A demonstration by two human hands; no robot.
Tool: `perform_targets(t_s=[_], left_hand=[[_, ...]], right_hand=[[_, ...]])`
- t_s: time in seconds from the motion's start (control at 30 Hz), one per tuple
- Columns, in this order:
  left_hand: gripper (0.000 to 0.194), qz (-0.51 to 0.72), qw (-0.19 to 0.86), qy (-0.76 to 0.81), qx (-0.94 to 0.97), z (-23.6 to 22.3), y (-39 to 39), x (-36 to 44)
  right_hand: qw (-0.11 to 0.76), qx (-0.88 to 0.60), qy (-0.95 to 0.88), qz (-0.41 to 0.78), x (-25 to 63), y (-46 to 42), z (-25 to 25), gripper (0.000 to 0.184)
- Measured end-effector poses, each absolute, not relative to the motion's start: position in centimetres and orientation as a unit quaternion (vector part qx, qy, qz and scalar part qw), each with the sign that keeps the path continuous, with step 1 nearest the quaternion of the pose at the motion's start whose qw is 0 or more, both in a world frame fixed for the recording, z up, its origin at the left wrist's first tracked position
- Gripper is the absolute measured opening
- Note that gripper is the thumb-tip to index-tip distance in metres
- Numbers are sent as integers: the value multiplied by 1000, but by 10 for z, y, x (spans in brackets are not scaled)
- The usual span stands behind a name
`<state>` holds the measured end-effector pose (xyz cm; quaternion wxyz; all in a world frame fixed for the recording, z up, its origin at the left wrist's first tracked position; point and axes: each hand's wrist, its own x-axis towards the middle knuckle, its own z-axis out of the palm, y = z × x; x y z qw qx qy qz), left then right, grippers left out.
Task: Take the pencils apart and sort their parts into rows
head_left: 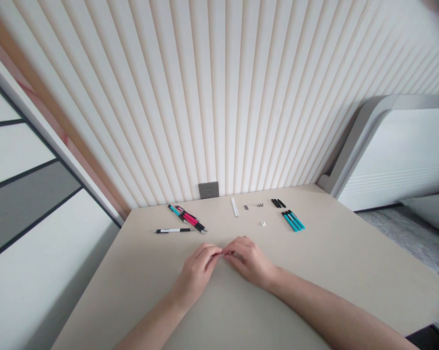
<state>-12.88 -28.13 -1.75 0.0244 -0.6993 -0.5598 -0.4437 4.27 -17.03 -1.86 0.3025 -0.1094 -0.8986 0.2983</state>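
Over the middle of the table, my left hand [201, 262] and my right hand [249, 257] meet at the fingertips. Both are closed in a pinch, and whatever lies between the fingers is too small or hidden to make out. Beyond my left hand lie a white pen with black ends [173, 231], a teal pen [177, 213] and red pens [190, 218]. Past my right hand are thin white pen refills [234, 207], small white pieces [263, 223], tiny grey pieces [246, 207], small metal pieces [260, 205], black grips [278, 203] and teal pen barrels [293, 220].
The beige table [332, 257] runs up to a ribbed white wall panel [219, 97] with a dark socket [208, 190] just above its back edge. A bed headboard [394, 150] stands to the right, and a white-and-grey panelled unit [26, 214] borders the left.
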Motion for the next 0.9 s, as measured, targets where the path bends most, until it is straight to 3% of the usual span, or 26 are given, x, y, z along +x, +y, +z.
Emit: perform_targets(t_s=[0.3, 0.5, 0.67, 0.9], left_hand=[[17, -436, 22, -569, -697, -15, -282, -125], [22, -380, 48, -599, -704, -13, -284, -138], [18, -336, 90, -648, -678, -12, -280, -162], [17, -359, 82, -672, -642, -17, -276, -187]], right_hand=[[290, -114, -930, 197, 47, -159, -16, 13], [288, -318, -873, 232, 75, -102, 4, 17], [228, -511, -813, 162, 108, -56, 11, 22], [115, -558, -810, 138, 113, -52, 0, 21]])
